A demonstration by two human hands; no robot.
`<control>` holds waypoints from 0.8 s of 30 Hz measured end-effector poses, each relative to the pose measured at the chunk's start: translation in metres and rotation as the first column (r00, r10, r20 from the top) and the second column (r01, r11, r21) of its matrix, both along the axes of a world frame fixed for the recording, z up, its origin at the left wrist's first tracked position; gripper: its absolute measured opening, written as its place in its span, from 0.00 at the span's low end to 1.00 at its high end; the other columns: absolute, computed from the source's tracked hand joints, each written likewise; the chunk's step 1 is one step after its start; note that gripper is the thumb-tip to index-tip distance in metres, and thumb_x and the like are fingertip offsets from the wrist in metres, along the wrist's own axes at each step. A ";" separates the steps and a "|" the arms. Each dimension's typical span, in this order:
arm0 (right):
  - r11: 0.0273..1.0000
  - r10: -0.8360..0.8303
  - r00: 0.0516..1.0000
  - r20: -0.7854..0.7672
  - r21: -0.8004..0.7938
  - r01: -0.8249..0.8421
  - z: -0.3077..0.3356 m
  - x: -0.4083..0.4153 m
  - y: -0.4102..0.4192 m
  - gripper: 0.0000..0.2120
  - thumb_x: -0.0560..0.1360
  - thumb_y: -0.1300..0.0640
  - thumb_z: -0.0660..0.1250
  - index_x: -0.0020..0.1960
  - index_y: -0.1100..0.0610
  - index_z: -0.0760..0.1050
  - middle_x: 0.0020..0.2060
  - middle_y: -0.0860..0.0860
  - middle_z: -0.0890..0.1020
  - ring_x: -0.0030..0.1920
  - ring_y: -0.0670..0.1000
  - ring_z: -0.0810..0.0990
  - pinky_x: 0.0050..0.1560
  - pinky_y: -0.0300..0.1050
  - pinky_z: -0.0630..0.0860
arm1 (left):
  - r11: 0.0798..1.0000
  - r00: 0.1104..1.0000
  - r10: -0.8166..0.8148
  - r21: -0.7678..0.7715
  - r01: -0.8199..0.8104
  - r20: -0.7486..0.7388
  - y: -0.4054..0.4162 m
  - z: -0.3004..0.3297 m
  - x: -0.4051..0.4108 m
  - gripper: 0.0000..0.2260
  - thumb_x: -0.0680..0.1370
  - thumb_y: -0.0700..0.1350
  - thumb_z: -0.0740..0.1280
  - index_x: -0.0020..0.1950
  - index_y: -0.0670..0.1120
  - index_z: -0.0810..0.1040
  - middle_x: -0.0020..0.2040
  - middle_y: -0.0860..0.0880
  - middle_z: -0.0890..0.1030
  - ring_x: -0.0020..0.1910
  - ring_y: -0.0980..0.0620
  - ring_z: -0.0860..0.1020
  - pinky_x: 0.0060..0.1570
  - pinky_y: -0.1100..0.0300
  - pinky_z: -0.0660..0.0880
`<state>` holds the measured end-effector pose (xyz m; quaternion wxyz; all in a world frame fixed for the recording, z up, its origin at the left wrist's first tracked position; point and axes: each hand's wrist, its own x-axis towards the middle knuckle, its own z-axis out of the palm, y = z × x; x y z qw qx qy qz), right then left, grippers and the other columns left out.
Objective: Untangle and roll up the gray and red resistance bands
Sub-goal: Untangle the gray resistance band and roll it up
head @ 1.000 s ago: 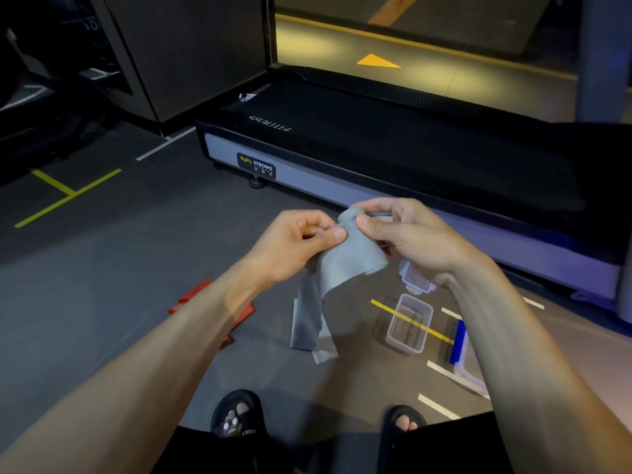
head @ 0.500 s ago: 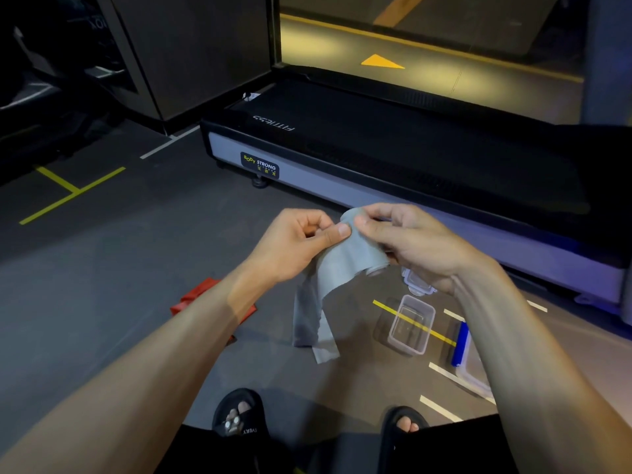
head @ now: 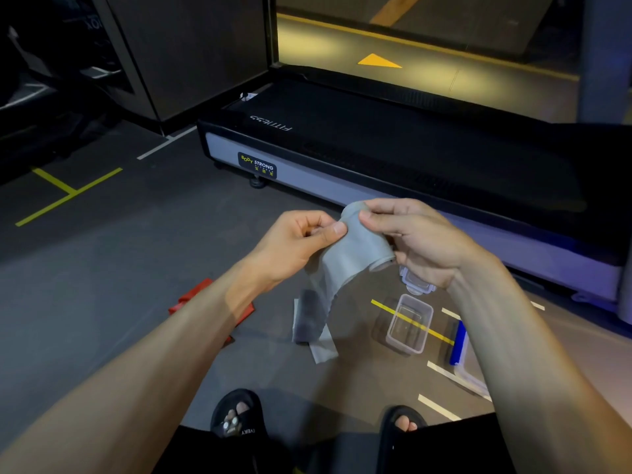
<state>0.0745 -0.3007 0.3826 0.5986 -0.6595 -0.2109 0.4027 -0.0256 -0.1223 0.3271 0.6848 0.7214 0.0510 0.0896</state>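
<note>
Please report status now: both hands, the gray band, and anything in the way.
Left hand and right hand both pinch the gray band, half rolled, tail hanging to the floor. Red band lies beneath the left forearm. Nothing obstructs.

Dark gray gym floor, dim light. Landmark: black treadmill with silver side rail and a "BODY STRONG" label at its near left corner. Left of the treadmill: yellow T-shaped floor tape, a white floor line, a dark panel wall. Behind the treadmill: a lit strip of floor with a yellow arrow. In front of the treadmill: short white and yellow floor stripes.
</note>
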 end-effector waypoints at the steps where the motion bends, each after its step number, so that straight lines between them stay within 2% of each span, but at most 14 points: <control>1: 1.000 -0.002 1.000 -0.004 0.005 0.002 0.000 0.000 0.000 0.13 0.82 0.59 0.65 0.64 0.61 0.80 0.60 0.64 0.83 0.55 0.57 0.83 0.45 0.49 0.80 | 1.000 1.000 0.010 -0.004 -0.010 0.003 0.000 0.000 0.000 0.11 0.78 0.51 0.71 0.37 0.50 0.82 0.31 0.51 0.73 0.31 0.58 0.69 0.34 0.65 0.67; 4: 1.000 -0.003 1.000 0.003 -0.013 0.003 -0.001 0.001 0.000 0.12 0.83 0.58 0.64 0.64 0.59 0.80 0.54 0.60 0.85 0.52 0.55 0.84 0.42 0.50 0.82 | 1.000 1.000 0.024 0.002 -0.024 0.009 -0.001 0.000 0.002 0.12 0.78 0.53 0.72 0.38 0.49 0.82 0.34 0.43 0.74 0.33 0.50 0.70 0.33 0.60 0.68; 6: 0.999 0.003 1.000 0.028 -0.050 -0.001 -0.001 0.001 0.000 0.11 0.84 0.57 0.63 0.63 0.56 0.81 0.51 0.55 0.86 0.49 0.52 0.84 0.38 0.46 0.83 | 0.999 0.999 0.042 0.005 -0.042 0.008 0.000 -0.002 0.003 0.11 0.78 0.53 0.71 0.38 0.50 0.82 0.35 0.42 0.75 0.34 0.48 0.70 0.32 0.59 0.68; 8: 0.997 0.011 0.997 0.075 -0.079 -0.005 -0.003 0.000 0.000 0.10 0.84 0.55 0.64 0.61 0.54 0.82 0.49 0.53 0.86 0.47 0.51 0.83 0.41 0.45 0.79 | 0.998 0.998 0.061 0.013 -0.061 0.014 -0.001 -0.003 0.003 0.10 0.78 0.52 0.72 0.39 0.48 0.82 0.34 0.42 0.79 0.35 0.50 0.73 0.34 0.60 0.69; 9: 0.996 0.018 0.994 0.107 -0.087 -0.009 -0.004 0.000 0.000 0.10 0.83 0.55 0.65 0.61 0.54 0.82 0.49 0.53 0.86 0.47 0.52 0.83 0.43 0.47 0.77 | 0.998 0.997 0.067 0.019 -0.068 0.022 -0.002 -0.003 0.002 0.10 0.77 0.51 0.73 0.40 0.47 0.83 0.35 0.38 0.80 0.36 0.49 0.74 0.36 0.58 0.70; 11: 0.996 0.019 0.985 0.173 -0.088 -0.004 -0.006 -0.001 0.001 0.11 0.80 0.55 0.70 0.61 0.55 0.82 0.51 0.53 0.87 0.51 0.55 0.85 0.49 0.49 0.79 | 0.997 0.997 0.067 0.029 -0.068 0.041 -0.005 -0.005 0.002 0.10 0.78 0.51 0.73 0.42 0.45 0.83 0.40 0.31 0.82 0.39 0.47 0.75 0.40 0.54 0.70; 13: 0.997 -0.001 0.977 0.213 -0.073 0.017 -0.007 -0.002 0.003 0.13 0.78 0.58 0.73 0.62 0.57 0.81 0.53 0.55 0.87 0.55 0.55 0.86 0.54 0.45 0.82 | 0.998 0.997 0.060 0.030 -0.061 0.042 -0.006 -0.005 0.002 0.10 0.77 0.51 0.72 0.43 0.45 0.82 0.38 0.39 0.83 0.38 0.49 0.77 0.39 0.56 0.71; 15: 0.999 -0.005 0.981 0.193 -0.047 0.014 -0.006 -0.001 0.002 0.15 0.78 0.59 0.73 0.63 0.59 0.79 0.53 0.56 0.87 0.55 0.55 0.86 0.54 0.44 0.83 | 0.999 0.999 0.034 0.023 -0.034 0.028 -0.004 -0.002 0.001 0.09 0.76 0.50 0.71 0.43 0.45 0.82 0.36 0.49 0.83 0.35 0.55 0.77 0.36 0.62 0.73; 19: 1.000 -0.020 0.994 0.110 -0.006 0.020 -0.003 0.005 -0.001 0.15 0.79 0.58 0.71 0.64 0.61 0.78 0.53 0.57 0.87 0.56 0.56 0.86 0.60 0.51 0.80 | 1.000 1.000 -0.024 -0.020 0.024 -0.010 0.003 -0.004 -0.002 0.10 0.78 0.49 0.73 0.47 0.42 0.82 0.41 0.43 0.82 0.38 0.51 0.78 0.40 0.60 0.75; 22: 1.000 -0.021 0.996 0.085 0.010 0.020 -0.003 0.006 -0.002 0.13 0.80 0.58 0.69 0.62 0.61 0.80 0.52 0.57 0.87 0.52 0.53 0.85 0.55 0.49 0.79 | 0.998 0.999 -0.044 -0.044 0.043 -0.022 0.005 -0.003 -0.003 0.07 0.78 0.47 0.73 0.46 0.44 0.82 0.42 0.41 0.82 0.40 0.46 0.78 0.41 0.58 0.75; 24: 1.000 -0.020 0.998 0.067 0.009 0.020 -0.003 0.004 -0.002 0.12 0.82 0.58 0.67 0.62 0.61 0.81 0.51 0.57 0.86 0.51 0.52 0.85 0.51 0.45 0.81 | 0.998 0.999 -0.036 -0.048 0.035 -0.019 0.005 -0.002 -0.004 0.09 0.76 0.49 0.74 0.46 0.43 0.82 0.42 0.40 0.83 0.41 0.46 0.78 0.41 0.57 0.75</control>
